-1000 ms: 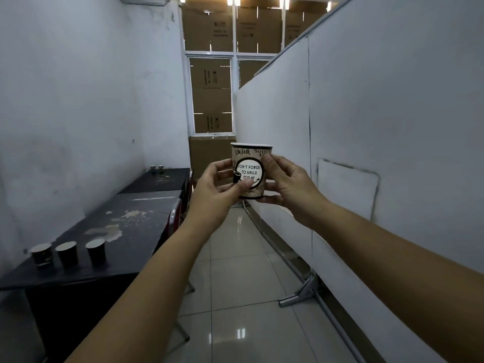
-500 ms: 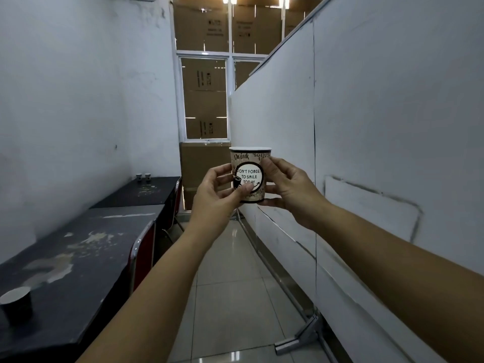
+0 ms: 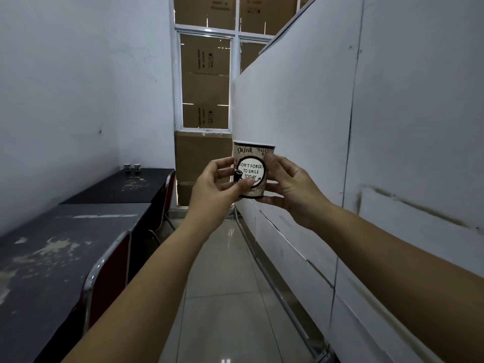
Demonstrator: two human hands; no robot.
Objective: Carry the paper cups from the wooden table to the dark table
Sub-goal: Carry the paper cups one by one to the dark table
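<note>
The paper cup [image 3: 251, 169] was held upright in mid-air over the aisle, between both hands, well apart from any table. The left hand [image 3: 214, 190] had its grip clamped on the cup's left side, thumb across the lower print and fingers curled behind; the right hand [image 3: 290, 185] clamped the right side, fingers wrapped around the back and out of sight. The cup's far side and inside were hidden, and the print near its base was too small to read beyond "DON'T FORGET TO SMILE TODAY".

The near dark surface [image 3: 49, 255] was cut off at the left and bottom edges, its top scuffed with pale patches. A second dark surface [image 3: 123, 187] stood beyond it, end to end, carrying two small items [image 3: 131, 166] by the wall, too distant to identify. Two red chairs [image 3: 110, 281] were tucked against the tables. A white partition [image 3: 327, 127] ran along the right, pale glossy floor tiles [image 3: 222, 289] between, and stacked cardboard boxes [image 3: 203, 155] filled the window at the end.
</note>
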